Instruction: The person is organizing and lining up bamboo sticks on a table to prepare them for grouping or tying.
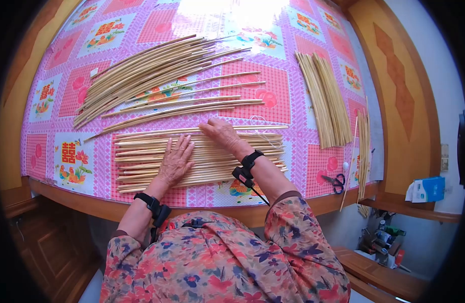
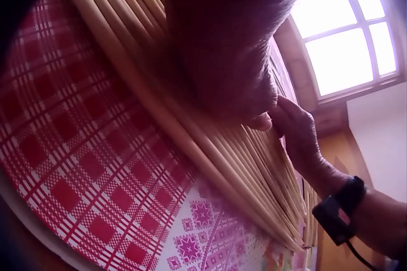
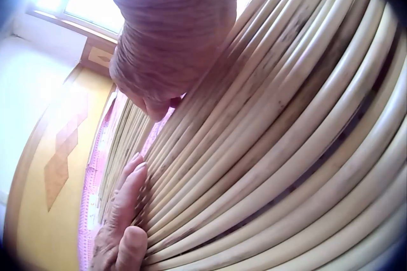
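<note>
Both arms reach forward, elbows bent, forearms bare. The left hand (image 1: 176, 160) lies palm down and flat, fingers (image 1: 185, 146) straight, slightly spread, pointing away from the body and a bit right. The right hand (image 1: 221, 132) is further out than the left, palm down, fingers (image 1: 207, 127) extended and pointing left, wrist cocked so the hand angles across just beyond the left fingertips. The hands are close; whether they touch is unclear. Neither is curled round anything. The right forearm runs diagonally from lower right, the left forearm from lower left.
</note>
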Tool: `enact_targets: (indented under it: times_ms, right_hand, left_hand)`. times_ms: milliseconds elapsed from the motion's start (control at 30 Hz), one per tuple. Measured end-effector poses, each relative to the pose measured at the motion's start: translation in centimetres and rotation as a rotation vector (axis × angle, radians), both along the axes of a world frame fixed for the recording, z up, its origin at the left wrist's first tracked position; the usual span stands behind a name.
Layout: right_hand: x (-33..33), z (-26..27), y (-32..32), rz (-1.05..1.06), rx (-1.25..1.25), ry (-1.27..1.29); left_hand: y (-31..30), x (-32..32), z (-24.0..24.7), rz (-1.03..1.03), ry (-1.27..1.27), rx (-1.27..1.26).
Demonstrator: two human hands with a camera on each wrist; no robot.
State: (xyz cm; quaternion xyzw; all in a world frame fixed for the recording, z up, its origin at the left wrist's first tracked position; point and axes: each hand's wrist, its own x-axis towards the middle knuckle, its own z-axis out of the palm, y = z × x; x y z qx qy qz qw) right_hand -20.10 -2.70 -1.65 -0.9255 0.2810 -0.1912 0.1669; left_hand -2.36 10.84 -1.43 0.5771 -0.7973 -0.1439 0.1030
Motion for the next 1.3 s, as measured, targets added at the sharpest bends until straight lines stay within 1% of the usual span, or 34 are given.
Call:
enact_targets:
  times_ms: [67,200,267,333,400,433,500,567,667,900,967,1133,1300]
  right_hand:
    - [0.0,-0.1,0.1,0.002,0.008,-0.024]
    - [0.2,-0.4,-0.2,0.023,0.047,0.006]
    - [0.1,-0.7,-0.1,0.025,0.042,-0.019]
    - [0.3,-0.6,0.0,0.006,0.03,0.057]
    - [0.5,-0.4,0.0,0.014,0.014,0.042]
    - [0.5,-0.2,0.0,0.017,0.014,0.039]
    - [0.6,-0.3,0.0,0.039,0.017,0.029]
    - [0.6,-0.8,0.0,-0.005,-0.009,0.068]
    - [0.8,-0.5,0.1,-0.009,-0.043,0.063]
    - [0.5,0.3,0.2,-0.024,0.003,0.096]
    - [0.7,-0.1,0.0,0.0,-0.017,0.084]
    - [0.6,-0.1,0.0,0.005,-0.004,0.066]
    - [0.8,0.2,-0.4,-0.012,0.049,0.047]
  left_hand:
    - [0.0,0.0,-0.2,0.007,-0.001,0.004]
    - [-0.1,-0.1,0.6,0.006,0.02,0.036]
    - [0.0,0.1,0.0,-0.016,-0.013,-0.006]
    - [-0.1,0.1,-0.2,-0.012,-0.013,0.06]
    - [0.1,0.2,-0.2,-0.003,0.001,-0.008]
    - [0.1,0.2,-0.5,0.033,-0.015,-0.003]
    - [0.2,0.2,-0.8,0.004,0.045,-0.049]
    - [0.3,0.3,-0.7,0.015,0.04,-0.043]
    - [0.3,0.4,-0.6,0.008,0.046,-0.04]
    - [0.1,0.0,-0.8,-0.007,0.06,-0.071]
    - [0.2,0.1,-1.2,0.026,0.03,-0.061]
    - [0.1,0.2,-0.8,0.02,0.033,-0.062]
    - [0.2,0.2,-0.9,0.025,0.051,-0.054]
